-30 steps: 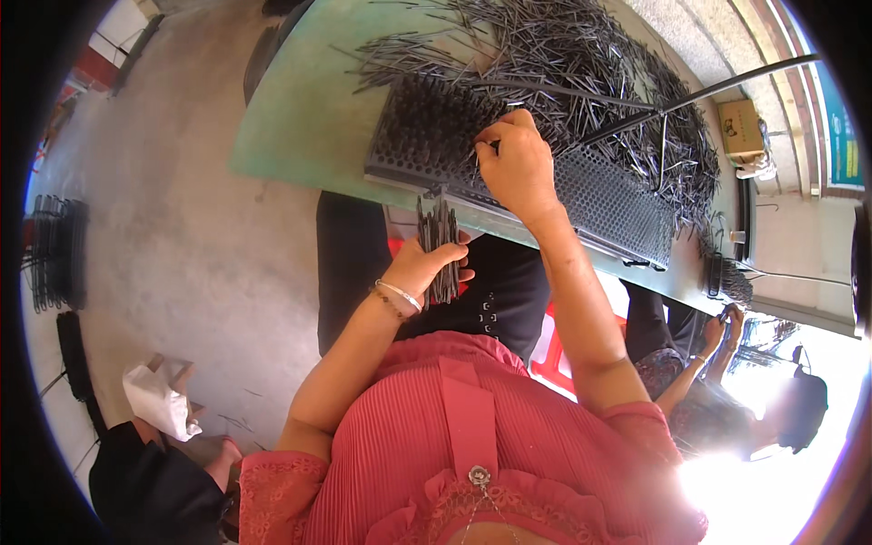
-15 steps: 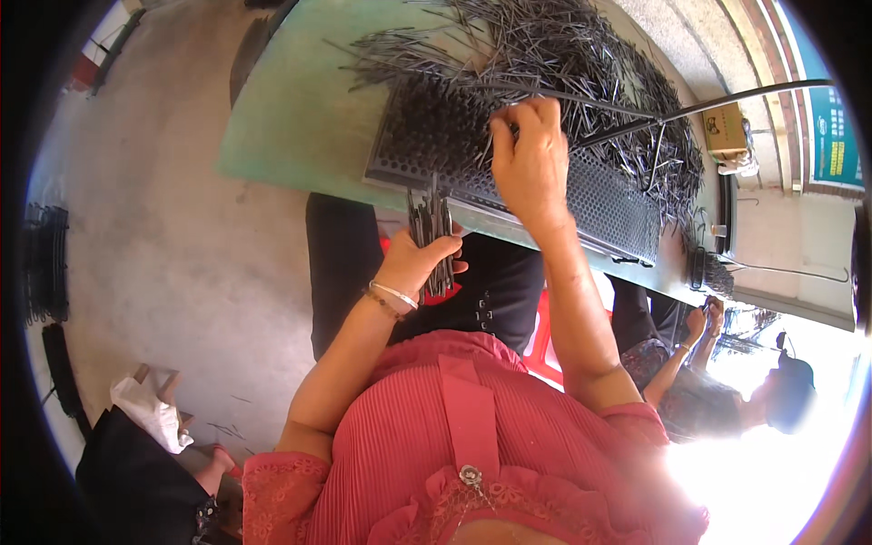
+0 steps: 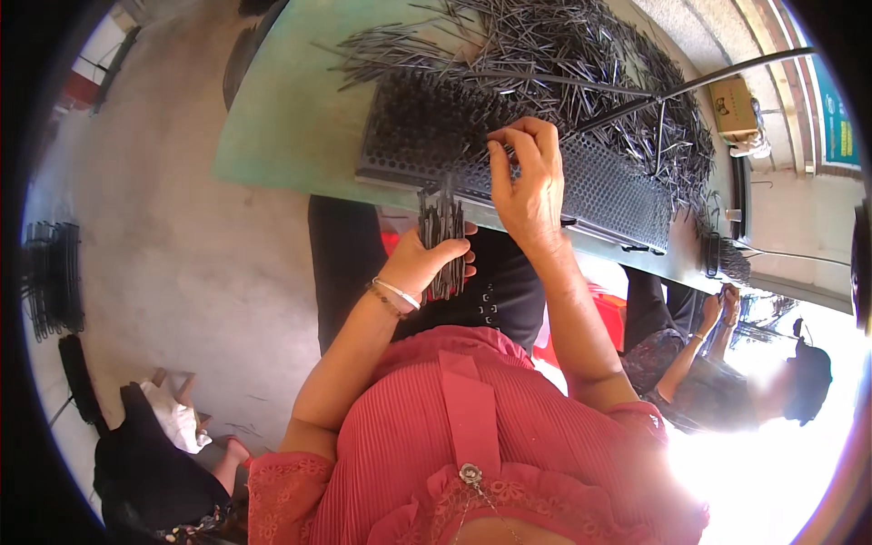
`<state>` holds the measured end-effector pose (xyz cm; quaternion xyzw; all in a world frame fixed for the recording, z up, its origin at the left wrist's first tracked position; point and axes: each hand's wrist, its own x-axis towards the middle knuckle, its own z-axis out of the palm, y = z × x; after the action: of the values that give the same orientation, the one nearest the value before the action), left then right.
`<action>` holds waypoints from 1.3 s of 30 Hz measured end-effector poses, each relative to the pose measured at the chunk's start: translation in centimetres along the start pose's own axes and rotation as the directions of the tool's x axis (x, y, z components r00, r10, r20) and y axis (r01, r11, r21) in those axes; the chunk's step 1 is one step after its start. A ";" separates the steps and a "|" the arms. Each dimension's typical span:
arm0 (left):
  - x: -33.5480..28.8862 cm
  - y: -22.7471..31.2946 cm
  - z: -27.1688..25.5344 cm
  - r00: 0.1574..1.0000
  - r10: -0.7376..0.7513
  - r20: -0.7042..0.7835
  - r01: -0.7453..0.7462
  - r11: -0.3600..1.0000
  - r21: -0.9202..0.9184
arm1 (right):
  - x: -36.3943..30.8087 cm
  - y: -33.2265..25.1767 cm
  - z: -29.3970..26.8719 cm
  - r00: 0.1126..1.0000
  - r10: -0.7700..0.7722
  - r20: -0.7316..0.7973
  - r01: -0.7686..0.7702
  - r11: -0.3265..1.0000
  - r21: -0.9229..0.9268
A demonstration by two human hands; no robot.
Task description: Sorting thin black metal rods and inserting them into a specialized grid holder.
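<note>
Black, slender rods point(image 3: 441, 222) bristle mid-frame, left hand point(image 3: 421, 261) clamped round them! Right hand point(image 3: 531, 186) curls over the holed tray point(image 3: 622, 195), grip unclear.

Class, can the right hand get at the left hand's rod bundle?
Probably yes: the right hand is nearby, at the perforated tray, and nothing covers the top of the rod bundle.

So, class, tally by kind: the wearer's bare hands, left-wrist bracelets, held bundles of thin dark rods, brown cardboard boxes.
Bare left hand and bare right hand: 2
Pale bracelet, brown beaded bracelet: 2
Bundle of thin dark rods: 1
Brown cardboard box: 1
Total: 6
</note>
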<state>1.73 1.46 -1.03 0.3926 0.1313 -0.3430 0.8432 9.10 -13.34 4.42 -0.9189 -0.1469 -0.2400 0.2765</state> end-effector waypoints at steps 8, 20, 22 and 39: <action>-0.4 -0.1 1.0 0.995 -0.033 -0.097 0.028 0.998 -0.054 | 1.0 1.2 -0.4 0.989 -0.149 0.015 0.148 0.989 0.020; -0.5 -0.3 1.7 0.983 0.044 -0.179 -0.050 0.998 -0.025 | 0.6 1.9 -0.6 0.951 -0.270 0.149 0.276 0.961 -0.023; -0.8 -0.2 1.7 0.981 0.061 -0.184 -0.070 0.997 -0.041 | 0.1 1.5 -1.3 0.991 -0.133 0.002 0.129 0.968 0.216; -0.3 -1.3 2.1 0.915 0.234 -0.328 -0.296 0.942 -0.156 | -3.1 1.2 -2.5 0.772 0.306 0.557 -0.626 0.518 0.583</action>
<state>0.53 -0.62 -0.30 0.3671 0.2392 -0.1452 0.8871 6.09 -16.18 4.15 -0.7550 -0.0245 0.1123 0.6456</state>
